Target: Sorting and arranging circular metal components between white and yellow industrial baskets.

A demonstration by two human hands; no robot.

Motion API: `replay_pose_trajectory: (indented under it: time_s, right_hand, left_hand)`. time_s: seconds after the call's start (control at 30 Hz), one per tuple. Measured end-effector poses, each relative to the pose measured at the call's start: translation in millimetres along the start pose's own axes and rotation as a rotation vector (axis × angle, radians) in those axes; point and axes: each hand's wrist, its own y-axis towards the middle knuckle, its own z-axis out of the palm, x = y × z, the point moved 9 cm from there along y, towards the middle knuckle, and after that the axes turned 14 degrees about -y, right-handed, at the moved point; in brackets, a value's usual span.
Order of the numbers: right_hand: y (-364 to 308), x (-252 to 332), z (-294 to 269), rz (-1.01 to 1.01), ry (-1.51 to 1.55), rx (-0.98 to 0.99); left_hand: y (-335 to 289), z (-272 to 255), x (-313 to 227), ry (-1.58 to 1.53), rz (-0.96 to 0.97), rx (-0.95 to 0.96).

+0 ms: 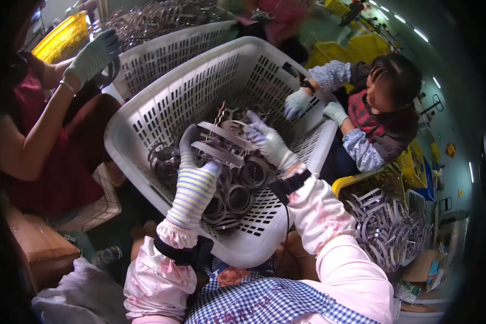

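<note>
My left hand (193, 186), in a striped knit glove, grips a curved grey metal band (217, 153) between thumb and fingers. A second band arches just above it. On the far right end of these bands is my right hand (270, 141), gloved too, with its index finger raised and the other fingers bent at the metal; its fingertips are partly hidden. Both hands are inside a large white slotted basket (146, 182). Below them lie several round metal rings (238, 198), and a tangle of thin metal pieces (235, 112) fills the far part.
A co-worker's gloved hands (298, 103) rest at the basket's right rim. Another person's gloved hand (94, 56) holds a ring at the left. Another white basket (170, 54) of metal pieces stands behind. Right of me is a yellow crate (346, 183) of bands; a cardboard box (43, 245) sits left.
</note>
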Motion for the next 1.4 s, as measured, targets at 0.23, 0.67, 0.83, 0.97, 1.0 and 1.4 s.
replay_pose_trajectory:
  time_s: [0.23, 0.67, 0.83, 0.97, 1.0, 1.4]
  right_hand:
    - [-94.8, 57.5, -84.2, -0.298, 0.057, -0.101]
    - [-120.0, 70.8, -47.0, -0.106, -0.156, 0.061]
    - [-126.1, 80.1, -40.0, -0.13, -0.144, 0.07]
    - [-123.8, 93.9, -27.5, -0.231, -0.099, 0.115]
    - [-123.9, 97.3, -26.9, -0.231, -0.1, 0.115]
    - [-110.8, 87.4, -52.5, -0.194, -0.21, -0.027]
  left_hand:
    - [-13.2, 62.8, 21.5, 0.164, -0.03, 0.275]
    - [-15.4, 72.3, 41.8, 0.439, -0.147, 0.359]
    - [-16.2, 69.0, 46.1, 0.442, -0.216, 0.357]
    - [-17.5, 70.7, 47.6, 0.419, -0.198, 0.396]
    - [-17.3, 69.1, 48.5, 0.44, -0.207, 0.395]
    - [-15.7, 68.4, 38.0, 0.1, -0.225, 0.324]
